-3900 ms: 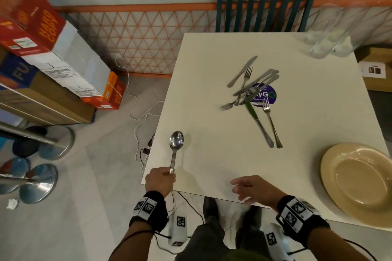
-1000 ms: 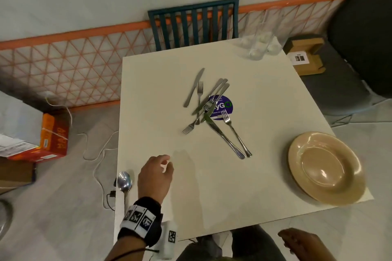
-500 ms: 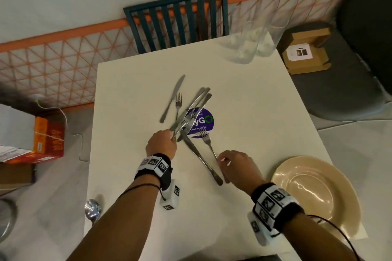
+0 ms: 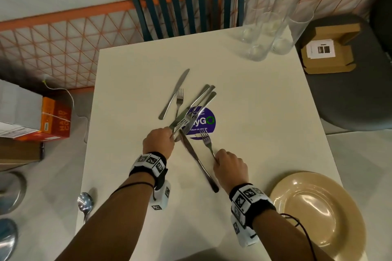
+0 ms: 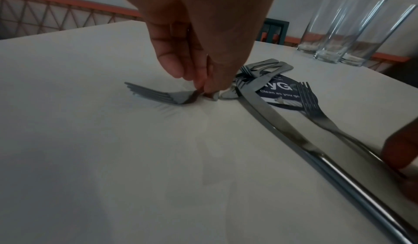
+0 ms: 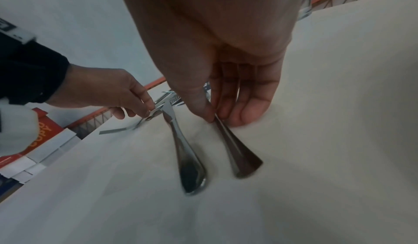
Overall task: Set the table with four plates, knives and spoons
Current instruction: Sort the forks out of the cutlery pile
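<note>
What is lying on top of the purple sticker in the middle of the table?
Several knife and fork handles cross the purple sticker, and one fork's prongs rest on its near edge. They cover part of its writing; only "Clean as you go" is readable.

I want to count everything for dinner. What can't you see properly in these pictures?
- Cutlery pile, head view: pieces overlap, so no sure count.
- Fork handle, right wrist view: right hand hides its upper part.
- Plate, head view: cut off by the bottom edge.
- Spoon, head view: left forearm hides its handle end.
</note>
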